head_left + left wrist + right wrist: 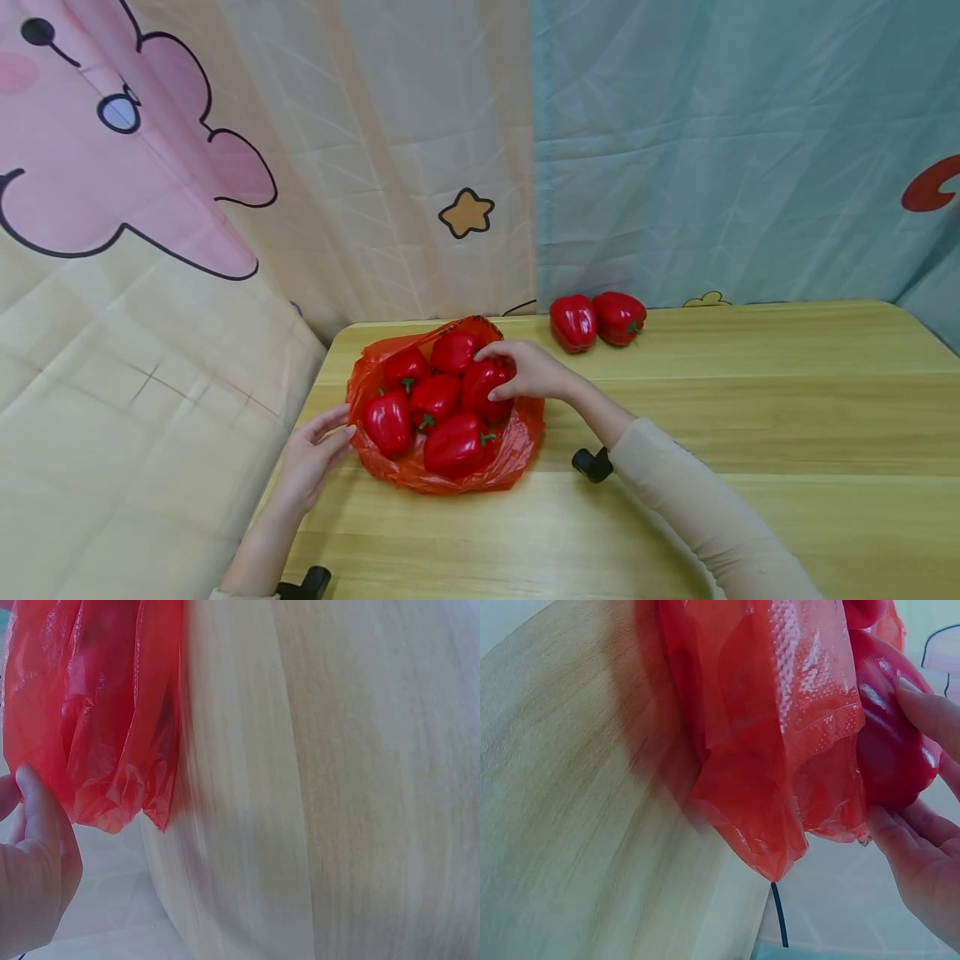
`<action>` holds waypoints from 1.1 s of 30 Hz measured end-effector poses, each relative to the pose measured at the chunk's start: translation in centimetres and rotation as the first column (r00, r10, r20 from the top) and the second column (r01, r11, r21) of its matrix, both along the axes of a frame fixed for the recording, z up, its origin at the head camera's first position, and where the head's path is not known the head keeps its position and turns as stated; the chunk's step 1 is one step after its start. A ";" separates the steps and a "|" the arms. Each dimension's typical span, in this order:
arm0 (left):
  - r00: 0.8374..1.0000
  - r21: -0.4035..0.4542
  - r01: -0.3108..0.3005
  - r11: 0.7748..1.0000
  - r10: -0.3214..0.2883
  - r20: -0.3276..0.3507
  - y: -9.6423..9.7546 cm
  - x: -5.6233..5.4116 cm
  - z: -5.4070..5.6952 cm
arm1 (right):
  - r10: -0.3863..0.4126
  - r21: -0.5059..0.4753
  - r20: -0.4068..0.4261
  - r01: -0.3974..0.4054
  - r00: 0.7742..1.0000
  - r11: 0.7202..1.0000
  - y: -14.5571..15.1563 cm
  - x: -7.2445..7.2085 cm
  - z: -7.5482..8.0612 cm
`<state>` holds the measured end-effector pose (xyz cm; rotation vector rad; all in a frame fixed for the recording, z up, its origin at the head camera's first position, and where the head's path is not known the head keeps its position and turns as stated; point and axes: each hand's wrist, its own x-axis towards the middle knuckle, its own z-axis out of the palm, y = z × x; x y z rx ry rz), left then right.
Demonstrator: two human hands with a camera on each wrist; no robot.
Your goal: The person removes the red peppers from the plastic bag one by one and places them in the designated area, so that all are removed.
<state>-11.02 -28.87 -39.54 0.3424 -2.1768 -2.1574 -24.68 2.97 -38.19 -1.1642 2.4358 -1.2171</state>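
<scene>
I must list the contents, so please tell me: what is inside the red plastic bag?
Six red peppers show inside the red plastic bag, one of them gripped by the right hand. Whatever lies beneath them is covered, so more cannot be ruled out.

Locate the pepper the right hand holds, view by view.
Head: held pepper, below picture centre, in the right hand.
Left wrist: it cannot be made out.
Right wrist: held pepper, upper right, in that hand.
Shared landmark: red bag, in all three.

Soft light leaves glints on the peppers [459, 446] and sheen on the table [517, 525]; wrist views look hazy.
</scene>
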 end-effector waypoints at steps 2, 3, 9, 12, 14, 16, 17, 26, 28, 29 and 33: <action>1.000 -0.002 0.001 1.000 -0.001 0.002 0.0 0.0 0.0 | 0.002 -0.018 0.011 -0.002 1.000 1.000 0.1 0.0 0.1; 1.000 -0.004 0.001 1.000 -0.001 0.003 0.0 0.0 0.0 | 0.002 -0.028 0.015 -0.001 1.000 1.000 0.2 0.0 0.1; 1.000 0.002 0.000 1.000 0.000 0.006 0.0 -0.1 0.0 | -0.004 -0.091 0.026 0.007 1.000 0.996 0.7 0.1 0.3; 1.000 -0.001 -0.001 1.000 0.001 0.009 0.0 -0.1 0.0 | -0.026 -0.112 0.049 0.031 0.998 0.993 0.9 0.3 0.5; 1.000 -0.004 -0.001 1.000 0.001 0.011 0.0 0.0 0.0 | -0.044 -0.121 0.063 0.052 0.997 0.991 1.1 0.4 0.6; 1.000 -0.007 -0.001 1.000 0.001 0.013 -0.1 0.0 0.0 | -0.063 -0.128 0.070 0.071 0.996 0.989 1.4 0.5 0.9; 1.000 -0.007 -0.001 1.000 0.001 0.014 -0.1 -0.1 0.0 | -0.070 -0.132 0.069 0.079 0.995 0.988 1.5 0.5 1.0; 0.999 -0.021 -0.005 1.000 0.006 0.035 -0.3 -0.2 -0.2 | -0.118 -0.199 0.119 0.140 0.986 0.970 2.7 0.9 1.6; 0.999 -0.022 -0.007 1.000 0.008 0.036 -0.3 -0.2 -0.2 | -0.132 -0.212 0.131 0.158 0.983 0.964 2.9 1.0 1.5; 0.999 -0.023 -0.007 1.000 0.008 0.037 -0.3 -0.2 -0.2 | -0.136 -0.221 0.136 0.164 0.981 0.961 3.0 1.1 1.6; 0.999 -0.028 -0.007 1.000 0.008 0.038 -0.3 -0.2 -0.2 | -0.150 -0.253 0.155 0.186 0.976 0.949 3.4 1.3 1.7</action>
